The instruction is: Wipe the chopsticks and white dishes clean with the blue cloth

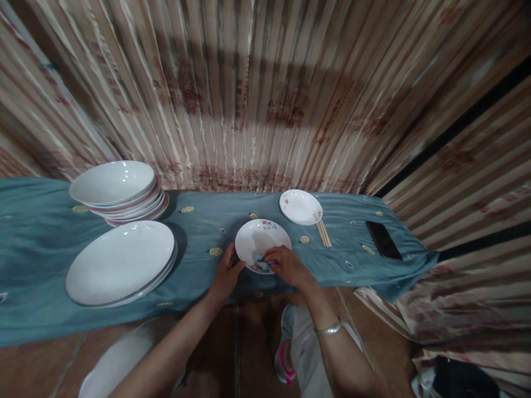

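A white plate with a floral rim (259, 237) is in front of me over the near part of the cloth-covered table. My left hand (228, 272) grips its left edge, thumb near the rim and fingers going out of sight at the side. Bunched in my right hand (287, 264) is a small blue-grey cloth (264, 264), pressed against the plate's lower right inner surface. The fingers of that hand are closed on the cloth. Whether the plate rests on the table or is lifted a little, I cannot tell.
At the left stand a stack of white bowls (114, 185) and a stack of large oval plates (120, 262). Beyond my right hand lie another floral plate (301, 207), wooden chopsticks (324, 234) and a black phone (384, 240). Curtains (249, 110) hang behind the table (199, 229).
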A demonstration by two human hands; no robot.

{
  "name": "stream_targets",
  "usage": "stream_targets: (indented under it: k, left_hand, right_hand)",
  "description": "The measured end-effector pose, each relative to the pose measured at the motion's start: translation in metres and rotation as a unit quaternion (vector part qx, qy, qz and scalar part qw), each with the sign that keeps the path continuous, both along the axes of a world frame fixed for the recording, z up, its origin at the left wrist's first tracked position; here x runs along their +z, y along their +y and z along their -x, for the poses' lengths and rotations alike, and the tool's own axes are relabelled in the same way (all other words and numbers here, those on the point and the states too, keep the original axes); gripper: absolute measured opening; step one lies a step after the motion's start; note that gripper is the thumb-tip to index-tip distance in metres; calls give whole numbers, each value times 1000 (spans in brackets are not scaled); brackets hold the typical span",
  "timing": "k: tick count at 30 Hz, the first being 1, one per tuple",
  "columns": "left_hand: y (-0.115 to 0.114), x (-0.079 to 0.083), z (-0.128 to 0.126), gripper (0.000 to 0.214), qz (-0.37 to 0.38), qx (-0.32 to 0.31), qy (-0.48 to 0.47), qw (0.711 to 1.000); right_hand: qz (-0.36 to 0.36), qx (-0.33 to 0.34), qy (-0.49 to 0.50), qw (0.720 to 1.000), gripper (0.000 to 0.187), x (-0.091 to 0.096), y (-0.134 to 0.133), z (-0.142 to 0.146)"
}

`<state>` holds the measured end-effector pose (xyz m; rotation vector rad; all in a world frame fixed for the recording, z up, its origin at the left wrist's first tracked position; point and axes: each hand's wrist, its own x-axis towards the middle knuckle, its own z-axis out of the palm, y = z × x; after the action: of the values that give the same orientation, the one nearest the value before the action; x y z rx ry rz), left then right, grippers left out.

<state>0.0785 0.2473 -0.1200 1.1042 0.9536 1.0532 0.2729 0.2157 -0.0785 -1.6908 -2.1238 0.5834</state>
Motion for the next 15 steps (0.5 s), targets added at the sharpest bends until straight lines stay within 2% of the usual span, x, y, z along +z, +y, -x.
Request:
stream_targets:
  k: [8,15]
  left_hand:
    - [1,0,0,73,0,-20,-3,1000]
    - [3,-4,2,72,-8,-14,-2,1000]
  right_hand:
    - [-53,-70,-103,991,33,-15,11,-11]
    - [-135,-116,-147,973,36,-34,37,-5]
